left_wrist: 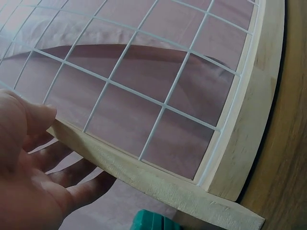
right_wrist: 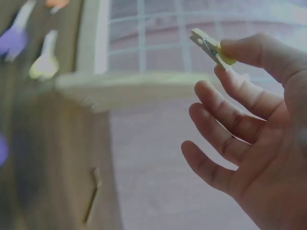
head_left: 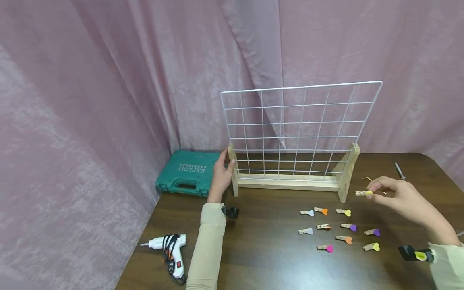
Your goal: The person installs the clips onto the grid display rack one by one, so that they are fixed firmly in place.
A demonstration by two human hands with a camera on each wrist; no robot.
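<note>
My right hand pinches a small wooden clothespin with a yellow end between thumb and index finger. It is held above the table, to the right of the stand; the other fingers are spread apart in the right wrist view. My left hand grips the left side post of the wooden stand, thumb on the near side and fingers behind. A white wire grid stands upright in that stand, leaning slightly back. Several clothespins with coloured hearts, such as a pink one and a purple one, lie in front of it.
A green tool case lies left of the stand. Nearer the front left is a white glue gun with its black cord wrapped round it. A metal rod and a small brass-coloured hex key lie at the right. Pink curtains hang behind the table.
</note>
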